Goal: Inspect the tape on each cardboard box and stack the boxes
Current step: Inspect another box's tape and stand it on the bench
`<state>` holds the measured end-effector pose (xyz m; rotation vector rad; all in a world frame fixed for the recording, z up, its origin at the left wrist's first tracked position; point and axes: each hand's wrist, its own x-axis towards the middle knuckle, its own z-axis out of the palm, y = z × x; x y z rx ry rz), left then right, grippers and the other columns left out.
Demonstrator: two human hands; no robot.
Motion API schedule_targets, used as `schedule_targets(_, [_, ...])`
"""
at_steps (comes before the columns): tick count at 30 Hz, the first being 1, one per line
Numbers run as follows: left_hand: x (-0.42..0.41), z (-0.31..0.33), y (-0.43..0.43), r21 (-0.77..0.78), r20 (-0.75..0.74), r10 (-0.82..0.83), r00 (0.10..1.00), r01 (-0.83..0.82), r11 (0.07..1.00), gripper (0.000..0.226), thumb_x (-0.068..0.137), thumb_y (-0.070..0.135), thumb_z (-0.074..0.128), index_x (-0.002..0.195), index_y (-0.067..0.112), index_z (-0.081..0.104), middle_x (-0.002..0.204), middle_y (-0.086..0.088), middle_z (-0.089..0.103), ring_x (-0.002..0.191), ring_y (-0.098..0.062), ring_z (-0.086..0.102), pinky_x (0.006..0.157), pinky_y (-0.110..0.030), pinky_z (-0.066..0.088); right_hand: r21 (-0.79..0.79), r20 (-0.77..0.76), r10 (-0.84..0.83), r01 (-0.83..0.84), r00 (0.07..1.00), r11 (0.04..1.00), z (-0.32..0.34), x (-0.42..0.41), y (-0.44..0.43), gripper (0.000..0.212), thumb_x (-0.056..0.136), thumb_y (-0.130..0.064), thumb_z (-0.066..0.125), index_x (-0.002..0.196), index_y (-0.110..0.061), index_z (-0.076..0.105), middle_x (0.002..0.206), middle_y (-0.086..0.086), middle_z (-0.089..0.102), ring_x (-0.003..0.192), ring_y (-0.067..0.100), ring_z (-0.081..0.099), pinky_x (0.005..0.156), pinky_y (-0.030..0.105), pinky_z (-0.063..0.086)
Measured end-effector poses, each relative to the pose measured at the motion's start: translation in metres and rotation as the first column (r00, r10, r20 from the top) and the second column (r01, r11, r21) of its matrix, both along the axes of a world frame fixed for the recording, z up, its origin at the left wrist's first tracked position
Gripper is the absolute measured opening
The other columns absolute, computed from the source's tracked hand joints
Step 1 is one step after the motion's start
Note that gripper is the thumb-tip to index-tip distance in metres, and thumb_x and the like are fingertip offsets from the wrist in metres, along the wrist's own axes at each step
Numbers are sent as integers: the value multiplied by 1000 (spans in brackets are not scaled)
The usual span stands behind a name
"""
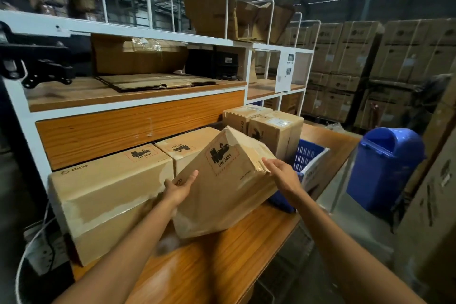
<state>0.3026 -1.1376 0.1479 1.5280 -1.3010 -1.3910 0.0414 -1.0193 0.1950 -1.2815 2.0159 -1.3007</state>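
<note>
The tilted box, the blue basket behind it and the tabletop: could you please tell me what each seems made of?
The tilted box looks like matte brown cardboard: creased, dented corner, printed label. The basket seems moulded plastic, given its uniform blue and grid of holes. The tabletop shows orange wood grain with a sheen: varnished wood or laminate, I cannot tell which.

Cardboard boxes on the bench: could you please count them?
5: tilted box between left hand and right hand; two boxes at left; two boxes by the blue basket; more may be hidden.
</note>
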Motion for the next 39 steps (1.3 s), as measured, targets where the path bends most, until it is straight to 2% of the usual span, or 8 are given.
schedule_targets(3, [1,-7,5,-12,-165,114,980,-118,993,129,42,82,81,143,14,37,133,-9,59,115,-32,61,88,-44,55,11,88,78,-79,993,997,-1,-12,0,99,75,-90,36,150,-25,46,148,5,47,125,25,49,106,52,40])
schedule_targets(7, [-15,28,27,-212,-312,144,939,-216,953,39,89,36,73,120,22,54,101,4,66,89,-13,62,73,-28,52,-50,395,77,-63,916,997,10,-33,0,77,98,-72,24,154,-20,35,156,12,36,136,32,39,115,54,28])
schedule_targets(14, [-23,110,24,-421,-453,114,884,-324,847,41,88,32,66,123,11,66,116,-9,70,107,-23,66,94,-41,53,-210,711,66,122,700,970,46,-54,-34,87,93,-78,25,159,-21,23,141,11,48,124,31,47,115,59,32])
schedule_targets(18, [-29,141,19,-507,-454,53,889,-307,806,29,98,19,55,125,16,63,116,-6,70,109,-18,64,97,-37,50,-302,674,161,70,721,951,66,-44,-65,102,77,-95,26,158,-33,26,147,2,48,127,25,47,114,57,32])
schedule_targets(22, [-29,161,0,-565,-431,-22,902,-250,787,28,101,7,46,120,23,58,100,12,75,92,-3,71,75,-22,56,-317,675,193,44,712,947,72,-53,-109,121,59,-105,24,158,-36,24,157,5,40,140,30,40,116,61,28])
schedule_targets(26, [-37,170,-32,-605,-401,-2,916,-263,751,29,98,13,56,122,28,56,117,-2,70,106,-19,68,87,-36,57,-280,660,159,44,734,959,89,-61,-162,140,40,-110,11,158,-36,25,159,5,37,145,32,34,119,60,24])
schedule_targets(35, [-47,169,-113,-626,-354,112,929,-324,709,87,78,49,71,153,31,32,148,-2,48,132,-21,51,109,-49,45,-221,407,177,-91,896,971,112,-56,-241,59,103,-56,35,153,-27,23,133,4,43,108,27,44,102,62,42])
schedule_targets(39, [-48,161,-133,-711,-189,211,959,-282,644,64,87,35,71,144,31,43,149,0,44,132,-16,44,109,-41,43,-177,375,244,-190,894,966,102,-54,-271,66,97,-27,60,152,-21,24,131,8,47,112,30,50,99,57,47])
